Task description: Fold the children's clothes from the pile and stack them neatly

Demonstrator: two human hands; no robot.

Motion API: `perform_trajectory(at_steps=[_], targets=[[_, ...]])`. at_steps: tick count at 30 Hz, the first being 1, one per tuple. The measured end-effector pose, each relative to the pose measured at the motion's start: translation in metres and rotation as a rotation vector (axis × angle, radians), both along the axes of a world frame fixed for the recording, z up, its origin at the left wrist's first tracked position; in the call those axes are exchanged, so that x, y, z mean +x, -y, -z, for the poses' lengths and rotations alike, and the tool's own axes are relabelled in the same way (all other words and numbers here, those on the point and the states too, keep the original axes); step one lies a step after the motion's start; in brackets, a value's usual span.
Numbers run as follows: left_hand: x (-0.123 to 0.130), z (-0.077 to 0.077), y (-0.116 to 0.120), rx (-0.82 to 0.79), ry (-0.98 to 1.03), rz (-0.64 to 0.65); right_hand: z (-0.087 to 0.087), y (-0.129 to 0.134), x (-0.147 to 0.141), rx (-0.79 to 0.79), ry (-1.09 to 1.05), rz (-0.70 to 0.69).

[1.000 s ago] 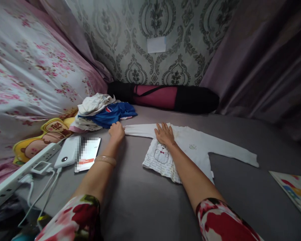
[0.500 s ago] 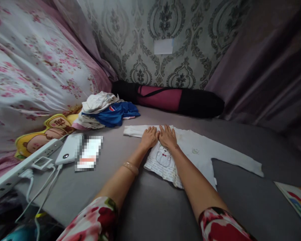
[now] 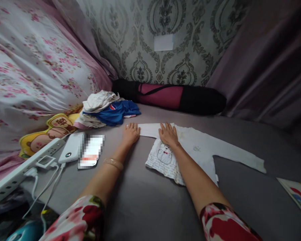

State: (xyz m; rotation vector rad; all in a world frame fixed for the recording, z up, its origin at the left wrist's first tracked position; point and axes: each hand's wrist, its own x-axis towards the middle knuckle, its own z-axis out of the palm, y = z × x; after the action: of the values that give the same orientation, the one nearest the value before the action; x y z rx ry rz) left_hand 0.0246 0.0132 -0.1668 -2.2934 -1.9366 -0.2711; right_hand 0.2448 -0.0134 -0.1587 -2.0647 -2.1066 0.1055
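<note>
A small white long-sleeved shirt (image 3: 205, 160) lies spread on the grey bed sheet (image 3: 145, 207), its sleeves stretched to both sides. One side of it is folded over, with a printed bear and lettering facing up. My left hand (image 3: 131, 134) rests flat on the cuff end of the left sleeve, fingers extended. Pressed on the shirt near its shoulder, above the bear print, is my right hand (image 3: 168, 134), palm down with the fingers slightly apart. My right forearm covers part of the shirt's body.
Left of the shirt are a crumpled clothes pile (image 3: 105, 108), a yellow cushion (image 3: 47, 132), a blurred-out phone (image 3: 91, 152), a white power bank (image 3: 72, 147) and a power strip (image 3: 22, 169) with cables. A black-and-maroon long bag (image 3: 165, 96) lies along the wall. A colourful book (image 3: 297, 195) sits at right.
My left hand has slid left along the sleeve, from beside my right hand to the cuff. My right hand stays in about the same place on the shirt.
</note>
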Motion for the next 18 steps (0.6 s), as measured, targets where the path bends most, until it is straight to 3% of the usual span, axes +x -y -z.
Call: perform_trajectory(at_steps=[6,10,12,15,18], targets=[[-0.007,0.001,0.002,0.135,0.160,0.053,-0.005,0.001,0.000,-0.049,-0.050,-0.014],[-0.004,-0.008,0.011,0.255,0.255,0.088,-0.027,-0.001,0.010,-0.205,-0.196,-0.051],[-0.003,-0.012,0.016,0.286,0.280,0.094,-0.040,0.004,0.021,-0.188,-0.317,-0.062],[-0.003,-0.017,0.023,0.306,0.270,0.059,-0.050,0.027,0.044,-0.052,-0.418,-0.049],[0.001,-0.022,0.032,0.274,0.235,0.043,-0.046,0.066,0.074,0.047,-0.382,-0.035]])
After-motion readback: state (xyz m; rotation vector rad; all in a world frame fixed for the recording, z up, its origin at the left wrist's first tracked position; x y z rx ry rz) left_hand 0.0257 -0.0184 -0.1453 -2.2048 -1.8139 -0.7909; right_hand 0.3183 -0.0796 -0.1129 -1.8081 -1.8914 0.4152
